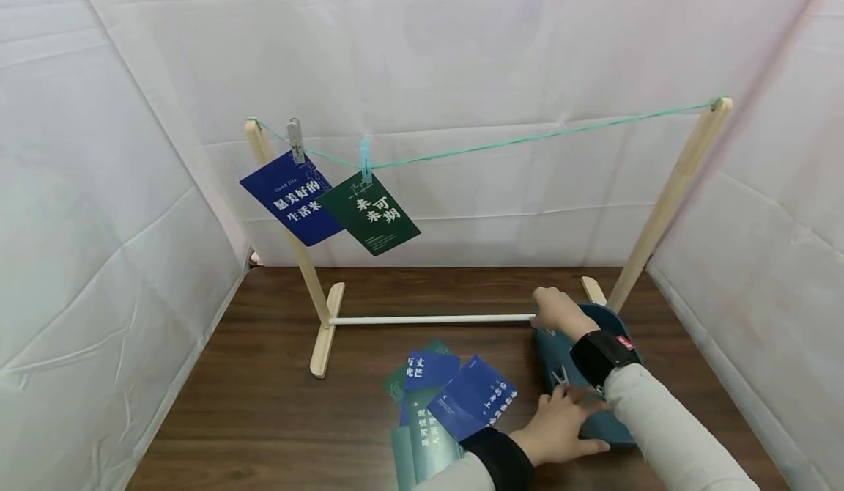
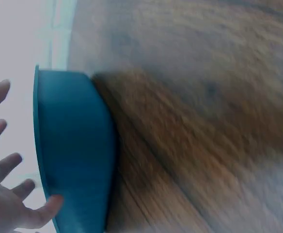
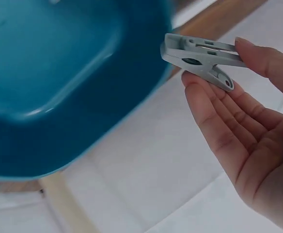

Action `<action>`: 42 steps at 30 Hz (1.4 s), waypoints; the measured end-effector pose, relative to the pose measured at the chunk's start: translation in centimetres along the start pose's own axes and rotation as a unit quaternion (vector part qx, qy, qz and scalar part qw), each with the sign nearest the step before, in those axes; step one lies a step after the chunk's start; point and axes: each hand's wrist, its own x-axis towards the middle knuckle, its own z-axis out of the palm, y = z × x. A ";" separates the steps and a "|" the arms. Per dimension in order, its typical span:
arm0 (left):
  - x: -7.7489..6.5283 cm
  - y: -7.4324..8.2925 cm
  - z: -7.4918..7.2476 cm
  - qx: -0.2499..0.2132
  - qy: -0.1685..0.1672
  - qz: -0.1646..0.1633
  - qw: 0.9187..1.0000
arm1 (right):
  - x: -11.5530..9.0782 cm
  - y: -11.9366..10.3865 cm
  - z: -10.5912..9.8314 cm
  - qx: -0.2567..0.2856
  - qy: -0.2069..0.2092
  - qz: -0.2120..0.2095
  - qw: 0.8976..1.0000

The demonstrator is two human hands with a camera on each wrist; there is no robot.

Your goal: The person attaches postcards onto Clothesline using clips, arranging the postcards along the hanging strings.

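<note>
My right hand [image 1: 560,311] is over the far side of a teal plastic basin [image 1: 609,432]. In the right wrist view it pinches a grey clothespin [image 3: 199,56] between thumb and fingers, beside the basin's rim [image 3: 132,109]. My left hand [image 1: 560,423], fingers spread, is at the basin's near left side; in the left wrist view its thumb overlaps the basin wall [image 2: 76,145]. A small clip [image 1: 560,376] shows inside the basin. To the left of that hand lies a loose pile of blue and green cards [image 1: 471,403], partly overlapped by the left sleeve.
A green string [image 1: 501,143] spans two wooden posts [image 1: 672,201]. A grey clothespin [image 1: 295,141] holds a blue card [image 1: 290,201] on it, and a light blue clothespin [image 1: 365,160] a green card [image 1: 369,216]. A white rod [image 1: 428,320] runs low between the posts.
</note>
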 end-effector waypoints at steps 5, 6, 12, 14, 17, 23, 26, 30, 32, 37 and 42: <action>-0.8 -2.0 -1.2 -0.015 0.071 -0.031 0.997 | 0.1 -2.0 -0.4 0.050 0.053 -0.046 0.996; -1.1 -2.6 -1.4 -0.021 0.081 -0.046 0.995 | 0.1 -2.4 -0.6 0.065 0.070 -0.057 0.994; -2.9 -6.7 -2.0 -0.012 0.161 -0.186 0.969 | -0.7 -5.2 -1.4 0.172 0.163 -0.109 0.965; -3.6 -8.0 -2.0 -0.017 0.181 -0.243 0.953 | -1.3 -6.2 -1.6 0.202 0.184 -0.122 0.954; -4.7 -9.4 -2.2 -0.044 0.175 -0.317 0.931 | -2.0 -7.6 -1.9 0.229 0.213 -0.139 0.940; -5.6 -10.5 -2.0 -0.039 0.109 -0.379 0.918 | -3.3 -9.8 -2.7 0.266 0.257 -0.179 0.912; -5.4 -10.5 -1.9 -0.016 0.092 -0.392 0.915 | -4.0 -10.8 -3.0 0.279 0.268 -0.204 0.899; -5.2 -10.4 -2.0 0.012 0.070 -0.405 0.912 | -4.6 -11.9 -3.1 0.282 0.269 -0.226 0.893; -5.0 -10.5 -2.0 0.018 0.072 -0.404 0.912 | -4.7 -12.2 -3.0 0.283 0.262 -0.230 0.893; -4.8 -11.1 -1.9 0.045 0.086 -0.392 0.915 | -4.7 -12.3 -2.3 0.283 0.251 -0.223 0.899; -5.2 -11.9 -2.2 0.057 0.153 -0.351 0.922 | -4.8 -12.3 -2.2 0.279 0.252 -0.205 0.903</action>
